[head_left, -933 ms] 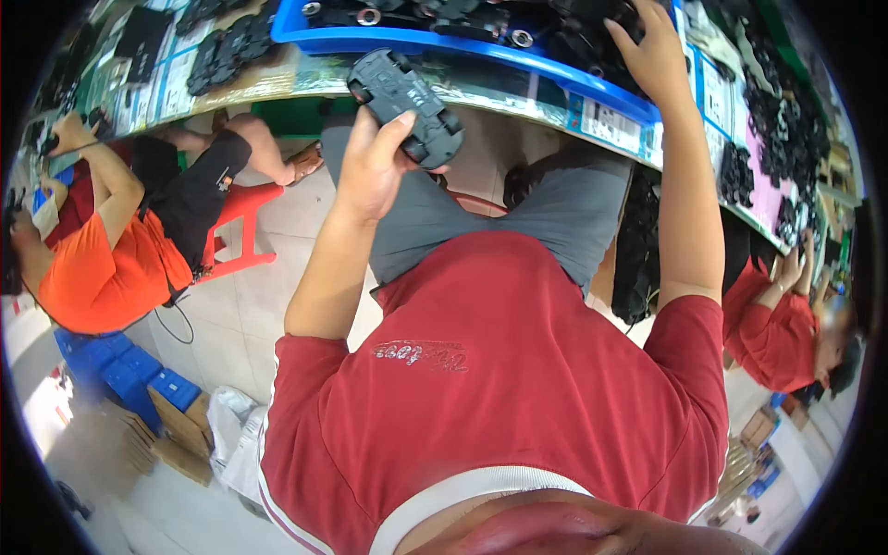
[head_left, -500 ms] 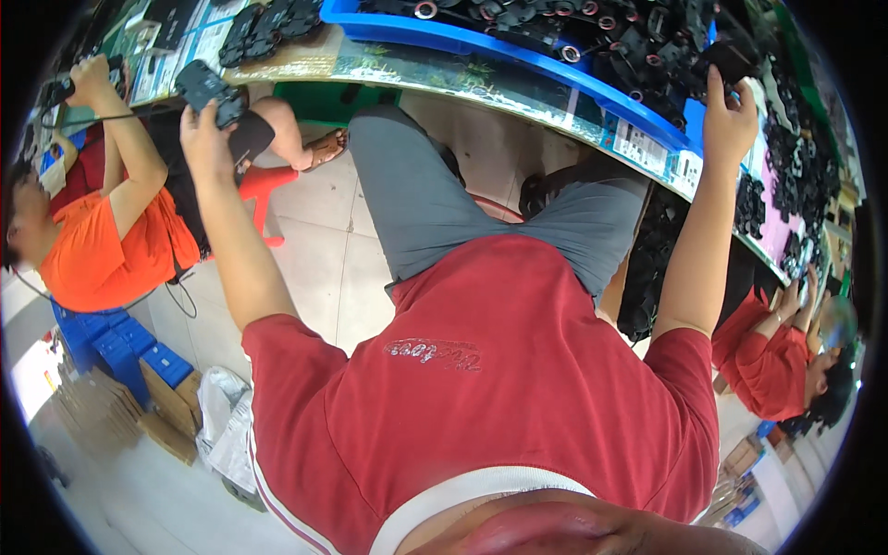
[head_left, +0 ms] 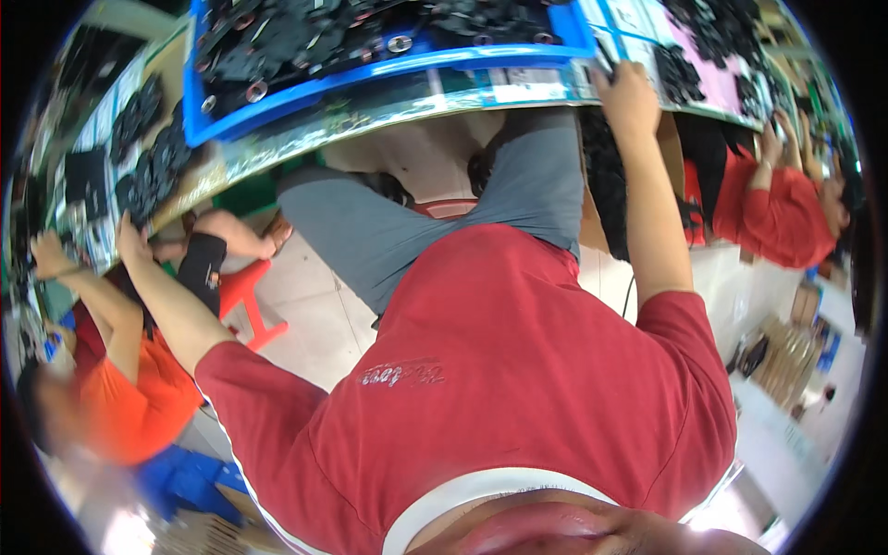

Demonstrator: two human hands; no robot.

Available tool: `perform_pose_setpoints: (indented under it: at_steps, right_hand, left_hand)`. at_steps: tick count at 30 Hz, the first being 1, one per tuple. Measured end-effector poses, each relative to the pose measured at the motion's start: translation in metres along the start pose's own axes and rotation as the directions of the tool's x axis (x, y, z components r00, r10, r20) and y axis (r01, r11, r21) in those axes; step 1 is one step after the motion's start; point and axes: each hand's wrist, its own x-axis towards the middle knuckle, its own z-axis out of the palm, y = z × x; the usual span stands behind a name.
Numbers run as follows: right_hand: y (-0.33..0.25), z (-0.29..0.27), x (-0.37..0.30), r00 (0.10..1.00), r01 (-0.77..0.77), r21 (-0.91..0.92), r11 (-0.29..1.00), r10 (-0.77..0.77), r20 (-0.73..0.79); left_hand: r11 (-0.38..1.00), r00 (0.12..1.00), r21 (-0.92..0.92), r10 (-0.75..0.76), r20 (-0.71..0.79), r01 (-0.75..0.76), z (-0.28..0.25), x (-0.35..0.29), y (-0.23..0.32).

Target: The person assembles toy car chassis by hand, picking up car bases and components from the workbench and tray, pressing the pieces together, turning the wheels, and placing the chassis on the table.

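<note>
Blue plastic forms the tray on the workbench, filled with small black parts, some bearing metallic rings. A dark, narrow piece lies at the thumb and forefinger of the right hand, just beyond the tray's right end; whether the digits are clamped on it or merely beside it cannot be told. Black moulded parts lie in a row along the bench's left edge, immediately beyond the fingertips of the left hand; contact, and whether these fingers are together or apart, cannot be determined.

The left arm reaches outward to the upper left, its hand at the bench edge. The right arm extends nearly straight upward, back of the hand toward the viewer, fingers pointing away from the body.

The tray is cut off by the upper border. The right fingertips are blurred; the left fingers merge with the dark parts. At far left, a co-worker in an orange shirt is partly blurred.
</note>
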Motion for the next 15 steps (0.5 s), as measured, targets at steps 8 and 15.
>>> perform_pose_setpoints:
  at_steps: [8,15]
  right_hand:
    - [-0.011,0.017,-0.019,0.994,0.083,0.187,0.979,-0.067,-0.088]
    - [0.023,0.01,-0.013,0.978,0.178,0.297,0.938,-0.135,-0.16]
  left_hand:
    - [0.874,0.942,0.447,0.291,-0.168,-0.19,-0.002,-0.016,0.012]
    - [0.879,0.883,0.38,0.399,-0.248,-0.29,0.031,-0.123,-0.053]
